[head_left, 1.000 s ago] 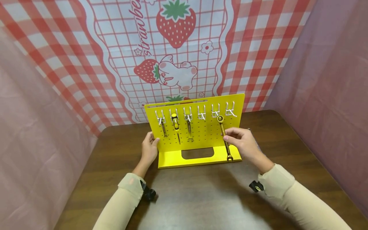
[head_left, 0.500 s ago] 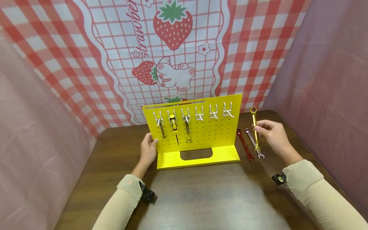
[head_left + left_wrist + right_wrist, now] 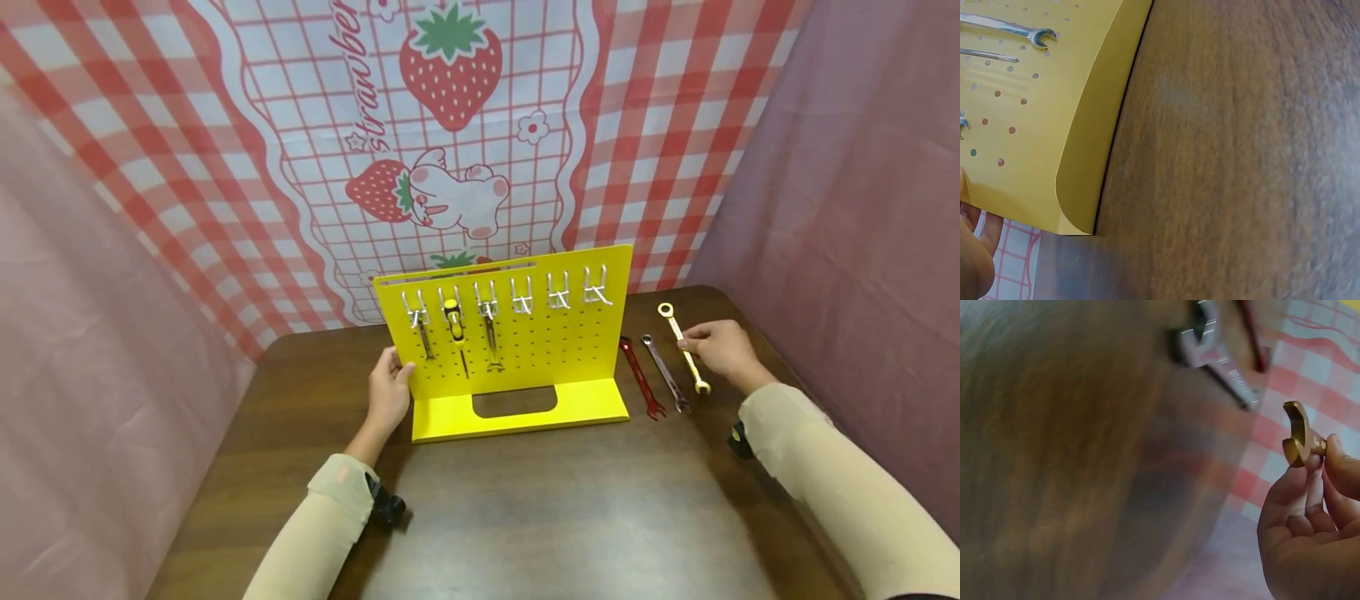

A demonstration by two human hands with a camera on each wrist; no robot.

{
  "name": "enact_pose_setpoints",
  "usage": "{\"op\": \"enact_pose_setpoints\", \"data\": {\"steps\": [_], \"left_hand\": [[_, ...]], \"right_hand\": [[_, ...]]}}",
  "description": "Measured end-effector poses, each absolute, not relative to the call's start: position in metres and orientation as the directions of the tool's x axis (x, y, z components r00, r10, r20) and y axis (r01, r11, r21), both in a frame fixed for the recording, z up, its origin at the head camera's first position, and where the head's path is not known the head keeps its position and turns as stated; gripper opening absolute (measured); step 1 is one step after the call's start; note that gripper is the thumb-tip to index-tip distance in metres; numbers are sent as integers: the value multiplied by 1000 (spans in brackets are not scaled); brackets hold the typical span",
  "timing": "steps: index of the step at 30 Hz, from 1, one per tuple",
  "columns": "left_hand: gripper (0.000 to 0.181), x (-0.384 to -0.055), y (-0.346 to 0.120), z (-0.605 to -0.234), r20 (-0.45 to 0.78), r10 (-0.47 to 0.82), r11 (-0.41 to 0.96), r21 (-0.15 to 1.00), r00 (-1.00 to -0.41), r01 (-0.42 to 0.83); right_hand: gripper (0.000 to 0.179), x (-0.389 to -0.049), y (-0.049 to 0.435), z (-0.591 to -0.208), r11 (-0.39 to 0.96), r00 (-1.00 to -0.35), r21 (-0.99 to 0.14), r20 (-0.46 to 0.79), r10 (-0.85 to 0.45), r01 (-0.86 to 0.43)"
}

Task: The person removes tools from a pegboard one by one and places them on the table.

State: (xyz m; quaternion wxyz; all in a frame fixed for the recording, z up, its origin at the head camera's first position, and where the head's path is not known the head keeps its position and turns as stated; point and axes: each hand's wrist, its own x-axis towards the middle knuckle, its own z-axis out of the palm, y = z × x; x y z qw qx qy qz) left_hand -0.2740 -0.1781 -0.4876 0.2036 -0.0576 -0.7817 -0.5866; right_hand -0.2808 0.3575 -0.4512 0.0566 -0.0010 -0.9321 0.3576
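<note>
My right hand (image 3: 723,347) pinches a gold wrench (image 3: 682,346) by its shaft, low over the table at the right. In the right wrist view the wrench's open end (image 3: 1297,434) points out past the thumb and fingers. Left of it lie a silver wrench (image 3: 664,372) and a red wrench (image 3: 641,379), side by side. My left hand (image 3: 389,390) holds the left edge of a yellow pegboard (image 3: 555,350), thumb in front and the other fingers behind. On its left hooks hang a small wrench (image 3: 426,340), a yellow-black screwdriver (image 3: 455,325) and a longer wrench (image 3: 491,337).
Three metal hooks on the board's right half, such as the rightmost hook (image 3: 596,287), carry nothing. The board stands on a dark wooden table (image 3: 540,508). Behind it hangs a strawberry-print cloth (image 3: 457,100); pink curtains (image 3: 847,225) flank both sides.
My right hand has carried the gold wrench from in front of the board to the right, then lowered it beside the silver wrench. The left hand stays on the board's edge.
</note>
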Motion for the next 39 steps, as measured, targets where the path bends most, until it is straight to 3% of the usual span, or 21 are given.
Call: {"op": "enact_pose_setpoints", "data": {"steps": [4,11,19,29,39], "left_hand": [[21,-274,-176,-490,394,-148,290,894,-907,341],[22,-274,-175,-490,411,-130,284,887,-902,363],[18,-250,-169,-460,429,-120,322,870,-895,374],[19,-250,-170,-459,422,-121,293,880,-898,374],[18,-251,-169,-459,431,-115,310,871,-895,380]], "right_hand": [[28,-280,367,-459,802,-999,-597,47,21,-12],[27,-284,377,-469,815,-998,-576,-47,42,61],[24,-288,376,-476,805,-989,-581,-136,51,121],[21,-292,371,-479,808,-989,-576,-138,55,126],[17,-295,371,-479,894,-998,-445,-34,44,54]]}}
